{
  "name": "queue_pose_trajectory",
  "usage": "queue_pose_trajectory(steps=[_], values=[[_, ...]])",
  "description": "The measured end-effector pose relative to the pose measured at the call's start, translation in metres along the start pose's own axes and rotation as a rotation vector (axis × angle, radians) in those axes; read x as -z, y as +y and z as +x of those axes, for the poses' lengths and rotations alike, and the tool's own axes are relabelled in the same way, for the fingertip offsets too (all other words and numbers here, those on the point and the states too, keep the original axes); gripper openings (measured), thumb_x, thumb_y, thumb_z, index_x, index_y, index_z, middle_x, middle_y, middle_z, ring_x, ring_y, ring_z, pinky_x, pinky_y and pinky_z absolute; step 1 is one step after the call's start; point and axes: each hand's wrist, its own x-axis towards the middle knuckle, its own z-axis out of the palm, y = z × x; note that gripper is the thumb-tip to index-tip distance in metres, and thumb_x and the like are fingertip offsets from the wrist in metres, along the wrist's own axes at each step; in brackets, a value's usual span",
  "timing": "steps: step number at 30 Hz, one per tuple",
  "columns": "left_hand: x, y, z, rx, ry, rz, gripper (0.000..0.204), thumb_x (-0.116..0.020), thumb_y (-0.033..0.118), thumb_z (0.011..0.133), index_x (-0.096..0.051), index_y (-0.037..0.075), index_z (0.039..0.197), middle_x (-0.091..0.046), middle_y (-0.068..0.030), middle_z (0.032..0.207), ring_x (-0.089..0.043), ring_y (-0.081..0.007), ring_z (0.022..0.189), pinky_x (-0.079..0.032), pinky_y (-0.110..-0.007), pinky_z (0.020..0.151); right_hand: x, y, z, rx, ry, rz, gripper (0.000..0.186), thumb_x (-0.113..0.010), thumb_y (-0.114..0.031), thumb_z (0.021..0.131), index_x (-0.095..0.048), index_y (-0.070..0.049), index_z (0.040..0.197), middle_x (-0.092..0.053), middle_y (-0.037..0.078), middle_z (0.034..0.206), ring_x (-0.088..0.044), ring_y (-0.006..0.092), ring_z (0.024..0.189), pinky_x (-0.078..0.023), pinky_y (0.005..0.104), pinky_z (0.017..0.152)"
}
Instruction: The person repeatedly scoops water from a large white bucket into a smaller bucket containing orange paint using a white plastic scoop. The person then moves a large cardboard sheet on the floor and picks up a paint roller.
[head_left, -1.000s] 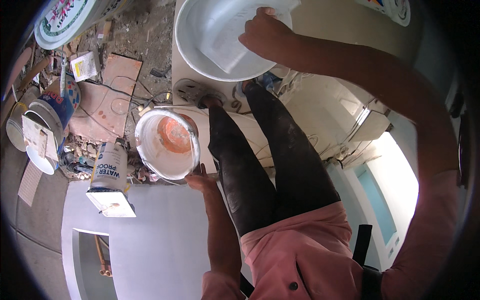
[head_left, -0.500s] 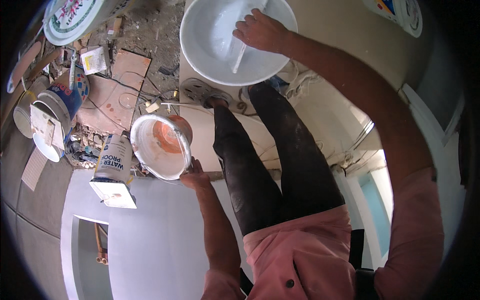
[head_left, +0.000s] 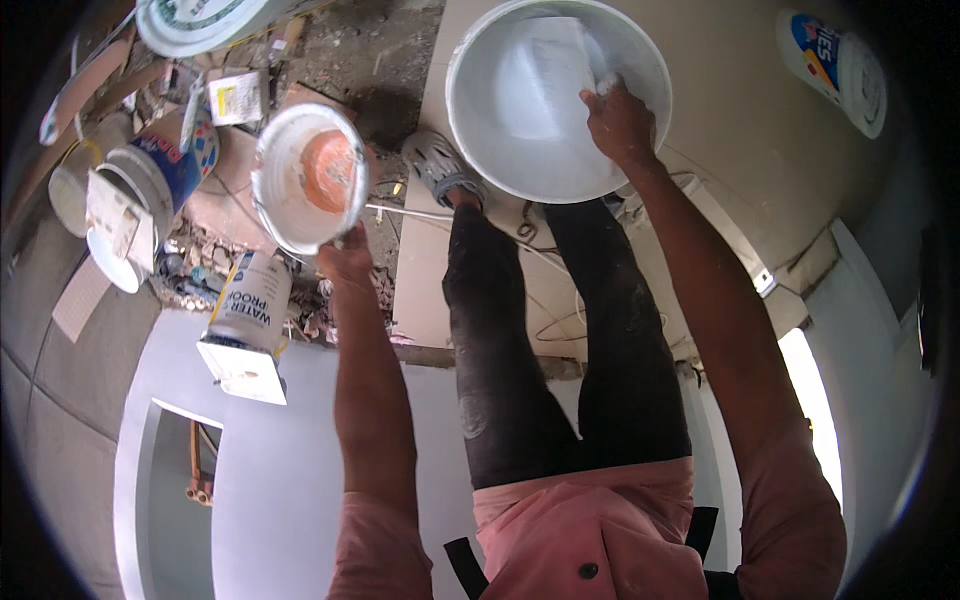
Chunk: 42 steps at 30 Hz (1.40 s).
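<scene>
Far right, on pale floor board: large white bucket (head_left: 556,100), white paint inside. Right hand (head_left: 620,122) at its right rim, closed on small white object, kind not discernible. Left hand (head_left: 347,262) gripping near rim of small white pail (head_left: 306,176), orange residue inside, tilted, held off floor. Advice: keep pail steady, mouth tipped up; work right hand along bucket wall, avoiding drips on black trousers (head_left: 560,340). Upended canister (head_left: 247,325) near left.
</scene>
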Motion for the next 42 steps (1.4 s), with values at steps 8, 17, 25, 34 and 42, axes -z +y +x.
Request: queue_pose_trajectory(steps=[8, 17, 25, 34, 42], values=[[-0.090, 0.022, 0.125, 0.040, -0.288, 0.250, 0.040, -0.032, 0.024, 0.088, -0.030, 0.001, 0.121, -0.037, -0.0175, 0.120, -0.043, -0.0327, 0.106, -0.041, -0.047, 0.087, -0.018, -0.034, -0.073, -0.743, -0.089, 1.507, 0.033, -0.051, -0.015, 0.082, -0.037, 0.002, 0.106, -0.051, 0.018, 0.095, -0.060, 0.0266, 0.076, -0.053, 0.0349, 0.066], [-0.126, 0.017, 0.185, 0.107, -0.517, 0.432, 0.045, -0.029, 0.008, 0.086, -0.016, 0.000, 0.128, -0.018, -0.0203, 0.132, -0.025, -0.0342, 0.122, -0.027, -0.050, 0.099, 0.029, -0.097, -0.101, -1.013, 0.127, 2.525, 0.028, -0.042, -0.003, 0.085, -0.034, 0.004, 0.110, -0.047, 0.017, 0.106, -0.052, 0.0263, 0.098, -0.045, 0.0361, 0.090], [-0.105, 0.046, 0.187, 0.228, -0.313, 0.549, 0.053, -0.028, 0.022, 0.090, 0.000, 0.008, 0.134, 0.000, -0.0191, 0.138, -0.018, -0.0357, 0.125, -0.024, -0.047, 0.100, -0.035, -0.061, -0.060, -0.876, 0.056, 2.045, 0.025, -0.044, -0.010, 0.085, -0.036, 0.002, 0.106, -0.051, 0.019, 0.095, -0.058, 0.0286, 0.086, -0.051, 0.0429, 0.076], [0.010, 0.016, 0.103, -0.247, -0.841, 1.028, 0.052, -0.039, 0.039, 0.086, -0.037, 0.005, 0.125, -0.043, -0.0111, 0.123, -0.044, -0.0249, 0.110, -0.039, -0.036, 0.084, -0.010, -0.033, 0.002, -0.511, -0.335, 0.983, 0.031, -0.050, -0.018, 0.079, -0.045, 0.006, 0.099, -0.058, 0.017, 0.080, -0.062, 0.0270, 0.076, -0.052, 0.0381, 0.059], [0.042, -0.040, -0.049, -0.351, -0.414, 1.449, 0.041, -0.061, 0.038, 0.075, -0.063, -0.003, 0.081, -0.063, -0.0113, 0.078, -0.055, -0.0139, 0.073, -0.041, -0.030, 0.071, 0.006, -0.053, 0.003, 0.370, -0.226, -0.394, 0.018, -0.048, -0.014, 0.076, -0.053, -0.005, 0.091, -0.060, 0.012, 0.073, -0.061, 0.0270, 0.070, -0.049, 0.0389, 0.061]])
